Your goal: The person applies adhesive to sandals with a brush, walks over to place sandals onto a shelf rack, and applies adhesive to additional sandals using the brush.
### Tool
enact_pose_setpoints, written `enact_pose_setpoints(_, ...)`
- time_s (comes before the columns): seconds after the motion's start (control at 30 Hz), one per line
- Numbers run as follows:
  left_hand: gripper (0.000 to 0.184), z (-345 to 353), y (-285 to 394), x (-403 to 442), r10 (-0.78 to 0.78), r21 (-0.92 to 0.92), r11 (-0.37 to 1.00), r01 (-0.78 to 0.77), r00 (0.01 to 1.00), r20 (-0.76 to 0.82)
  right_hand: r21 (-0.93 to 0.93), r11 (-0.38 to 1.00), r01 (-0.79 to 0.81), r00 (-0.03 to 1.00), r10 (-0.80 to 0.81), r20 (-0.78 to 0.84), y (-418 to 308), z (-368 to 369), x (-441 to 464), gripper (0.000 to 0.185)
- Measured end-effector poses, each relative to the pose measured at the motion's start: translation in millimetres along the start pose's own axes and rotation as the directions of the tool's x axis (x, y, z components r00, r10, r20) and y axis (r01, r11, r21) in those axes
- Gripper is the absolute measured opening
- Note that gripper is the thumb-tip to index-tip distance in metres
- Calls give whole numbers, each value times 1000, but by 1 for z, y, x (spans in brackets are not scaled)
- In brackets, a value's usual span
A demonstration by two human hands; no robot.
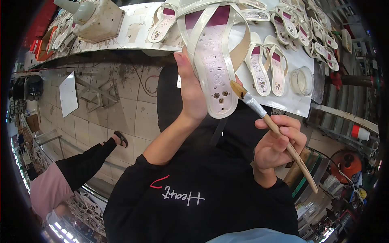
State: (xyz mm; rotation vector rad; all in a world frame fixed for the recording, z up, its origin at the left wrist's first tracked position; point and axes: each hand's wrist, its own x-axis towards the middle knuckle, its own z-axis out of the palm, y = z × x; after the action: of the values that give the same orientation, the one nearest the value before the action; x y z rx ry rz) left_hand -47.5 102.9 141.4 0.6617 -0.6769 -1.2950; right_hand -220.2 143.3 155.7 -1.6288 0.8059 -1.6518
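My left hand holds a white strappy sandal from its left side, its fingers partly hidden behind the sole. The sandal's pinkish-white insole bed faces me, with a purple patch at the far end and several small holes and metal fasteners at the heel. In my right hand is a paintbrush with a wooden handle, pinched between thumb and fingers. Its tan bristles are at the sandal's right edge near the heel; whether they touch it I cannot tell.
A white worktable carries a pair of sandals, a round clear dish and a stained container with a spout. More sandals lie piled at the right. Another person is at the left, past a metal frame.
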Motion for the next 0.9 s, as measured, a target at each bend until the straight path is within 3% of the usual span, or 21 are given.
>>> enact_pose_setpoints(0.13,67,-3,-2,1,3,21,1000,-3,1000,1,19,1000,-12,1000,11,20,-1,1,1,27)
enact_pose_setpoints(0.27,68,-1,1,0,-1,20,1000,1,1000,-11,-89,995,45,980,-26,198,-7,1,4,24)
enact_pose_setpoints(0.37,67,-2,2,1,-1,38,999,3,999,-34,-193,968,160,952,-99,291,-7,-1,-1,24)
enact_pose_setpoints(0.47,67,-3,0,1,20,51,999,-18,999,-42,-189,960,205,952,-151,265,-6,7,-2,25)
enact_pose_setpoints(0.53,66,-4,0,0,38,58,998,-36,999,-33,-310,914,261,914,-131,385,-8,7,0,24)
enact_pose_setpoints(0.83,66,-1,0,-2,55,98,994,-52,998,-29,-237,903,358,894,-258,366,1,11,0,26)
enact_pose_setpoints(0.9,93,6,0,-1,76,120,991,-54,980,-186,-241,903,355,895,-255,365,1,11,-1,26)
